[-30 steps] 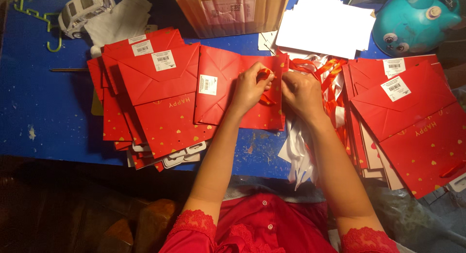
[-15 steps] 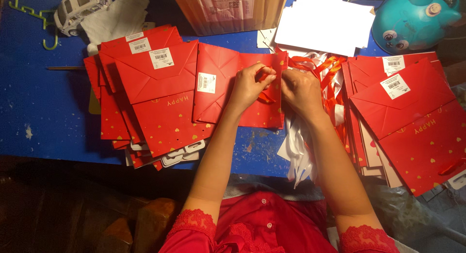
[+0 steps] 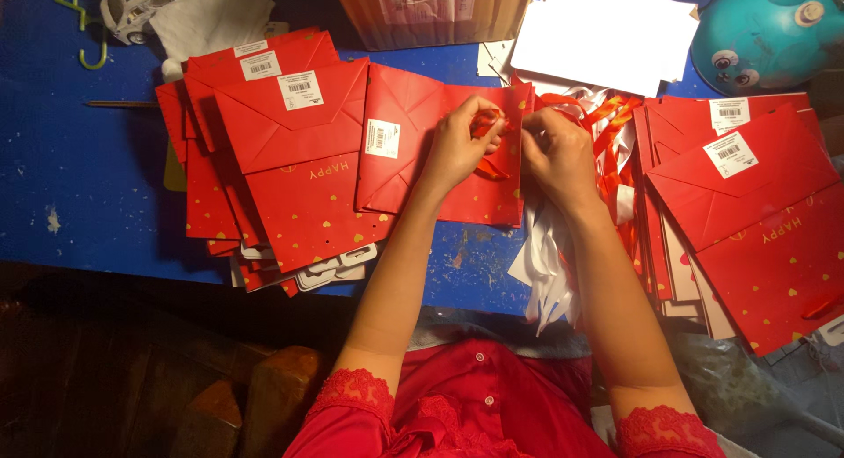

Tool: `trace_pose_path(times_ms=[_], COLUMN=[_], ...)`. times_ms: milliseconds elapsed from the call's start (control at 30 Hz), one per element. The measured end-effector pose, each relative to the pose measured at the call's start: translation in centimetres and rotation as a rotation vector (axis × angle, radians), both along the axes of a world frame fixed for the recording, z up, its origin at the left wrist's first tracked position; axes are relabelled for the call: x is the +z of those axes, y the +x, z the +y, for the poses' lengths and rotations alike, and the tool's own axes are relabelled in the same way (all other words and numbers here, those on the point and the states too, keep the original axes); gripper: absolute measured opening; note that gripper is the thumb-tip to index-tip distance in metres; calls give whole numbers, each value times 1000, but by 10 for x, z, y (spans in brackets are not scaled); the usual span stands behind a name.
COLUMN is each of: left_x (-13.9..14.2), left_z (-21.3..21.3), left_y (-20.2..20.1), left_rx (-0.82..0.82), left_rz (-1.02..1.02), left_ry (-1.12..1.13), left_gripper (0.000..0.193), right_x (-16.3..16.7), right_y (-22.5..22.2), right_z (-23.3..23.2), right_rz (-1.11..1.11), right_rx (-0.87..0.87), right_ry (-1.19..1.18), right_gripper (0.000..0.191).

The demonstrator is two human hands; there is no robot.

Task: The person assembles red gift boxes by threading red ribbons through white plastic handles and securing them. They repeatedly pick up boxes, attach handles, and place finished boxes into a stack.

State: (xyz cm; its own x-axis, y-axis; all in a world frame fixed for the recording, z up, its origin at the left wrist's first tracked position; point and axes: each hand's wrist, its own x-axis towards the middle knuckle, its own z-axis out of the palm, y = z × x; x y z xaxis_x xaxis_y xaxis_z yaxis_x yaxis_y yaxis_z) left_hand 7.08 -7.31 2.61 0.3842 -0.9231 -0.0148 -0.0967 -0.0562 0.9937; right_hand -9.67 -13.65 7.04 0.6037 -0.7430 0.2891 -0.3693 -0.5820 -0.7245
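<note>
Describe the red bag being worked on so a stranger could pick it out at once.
On the blue table, look between the two heaps of flat red paper bags. The red bag lies alone at the centre. Unlike its neighbours, both hands meet at its right edge: the left hand and right hand pinch a red ribbon there.

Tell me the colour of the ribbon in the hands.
Red-orange ribbon, pinched by left hand and right hand; head view.

Blue table (image 3: 70,177) is pretty cluttered: a teal toy (image 3: 765,32) in the far corner, white paper sheets (image 3: 607,32) next to it, and a cardboard box (image 3: 431,10) in the middle. There's also a green hook (image 3: 83,23) beside a small white toy car (image 3: 141,5).
</note>
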Motion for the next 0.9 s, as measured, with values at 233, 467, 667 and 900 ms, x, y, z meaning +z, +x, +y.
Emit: trace_pose_path(times_ms=[233,467,667,900], left_x=[1,-4,5,6], left_z=[3,2,3,7], left_y=[0,1,0,0], left_rx=[-3,-9,0,11], left_rz=[-21,41,56,77], left_ry=[0,-28,-52,56], left_gripper=[14,13,12,24], right_x=[-5,-11,-21,-25], right_y=[-1,0,-1,1], right_z=[-2,-3,-3,-1], right_rz=[-55,4,-32,-95], right_rx=[1,-79,-76,-100], right_ry=[78,120,17,71], right_gripper=[15,11,12,8])
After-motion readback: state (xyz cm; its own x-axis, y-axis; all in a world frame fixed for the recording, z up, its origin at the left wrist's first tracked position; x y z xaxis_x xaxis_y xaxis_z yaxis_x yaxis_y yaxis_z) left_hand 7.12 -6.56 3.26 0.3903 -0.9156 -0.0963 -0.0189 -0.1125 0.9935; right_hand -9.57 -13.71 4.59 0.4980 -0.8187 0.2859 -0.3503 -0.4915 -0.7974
